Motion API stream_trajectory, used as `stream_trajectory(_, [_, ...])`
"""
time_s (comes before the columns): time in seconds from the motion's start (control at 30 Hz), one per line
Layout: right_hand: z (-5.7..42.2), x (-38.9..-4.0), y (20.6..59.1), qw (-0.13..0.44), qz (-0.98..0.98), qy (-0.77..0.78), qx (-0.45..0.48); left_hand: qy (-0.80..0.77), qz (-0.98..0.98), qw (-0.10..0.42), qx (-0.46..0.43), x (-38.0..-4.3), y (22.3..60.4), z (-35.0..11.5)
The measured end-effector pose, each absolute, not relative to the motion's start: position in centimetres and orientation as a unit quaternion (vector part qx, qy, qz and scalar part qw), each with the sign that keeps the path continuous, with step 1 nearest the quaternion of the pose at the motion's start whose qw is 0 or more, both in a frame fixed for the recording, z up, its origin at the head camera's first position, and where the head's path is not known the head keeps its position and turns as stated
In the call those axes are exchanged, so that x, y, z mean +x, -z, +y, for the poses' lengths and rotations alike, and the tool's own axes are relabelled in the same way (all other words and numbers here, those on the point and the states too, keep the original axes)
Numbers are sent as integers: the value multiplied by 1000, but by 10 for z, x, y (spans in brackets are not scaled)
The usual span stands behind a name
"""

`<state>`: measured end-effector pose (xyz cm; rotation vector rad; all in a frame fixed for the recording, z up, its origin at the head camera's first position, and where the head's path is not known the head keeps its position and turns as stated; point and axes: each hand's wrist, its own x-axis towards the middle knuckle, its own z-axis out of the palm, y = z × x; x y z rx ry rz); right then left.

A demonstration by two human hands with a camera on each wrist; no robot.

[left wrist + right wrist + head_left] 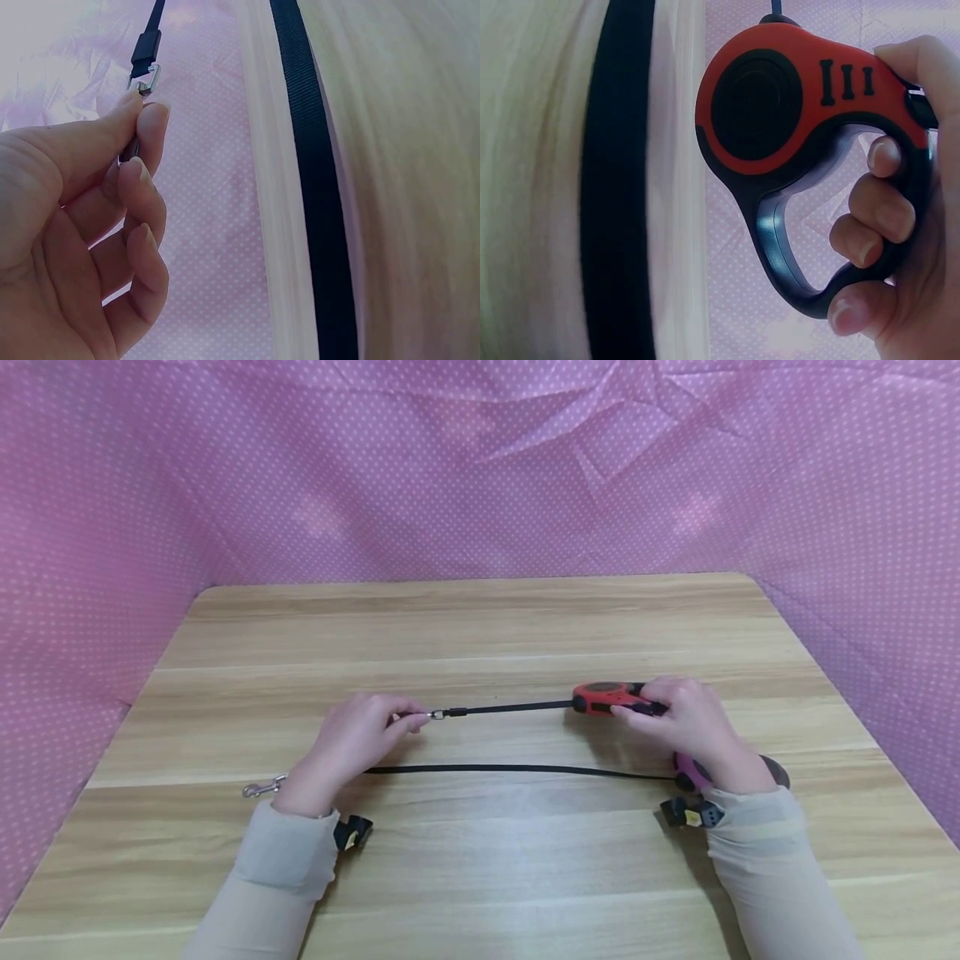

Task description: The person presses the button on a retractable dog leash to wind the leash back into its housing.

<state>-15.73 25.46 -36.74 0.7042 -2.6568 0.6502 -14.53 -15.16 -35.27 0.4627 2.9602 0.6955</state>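
My right hand [693,718] grips the black looped handle of a red and black retractable dog leash [603,697], with fingers curled through the loop in the right wrist view. From its nose a black strap [517,706] runs left above the table, drawn out straight. At the strap's end, my left hand [360,735] pinches the metal clip [153,79] between thumb and forefinger; the fingers hide most of the clip. Nearer the front, a purple retractable leash [686,772] lies partly behind the right wrist. Its black strap [517,768] stretches left, passing behind the left hand to a silver snap hook [258,789].
Both leashes are over a light wood-grain table [480,877]. A pink cloth with white dots [480,493] hangs around its back and sides. Small black wrist cameras sit on both sleeves.
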Motion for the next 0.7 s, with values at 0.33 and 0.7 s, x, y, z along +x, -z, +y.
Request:
stream_trajectory(0.33, [254,-157,370,163,-926,-227,252,-230,961,38,149,-144,351,-150])
stream_trajectory(0.7, [248,-156,373,161,-925,-221,262,-226,962,34,152,-142,352,-150])
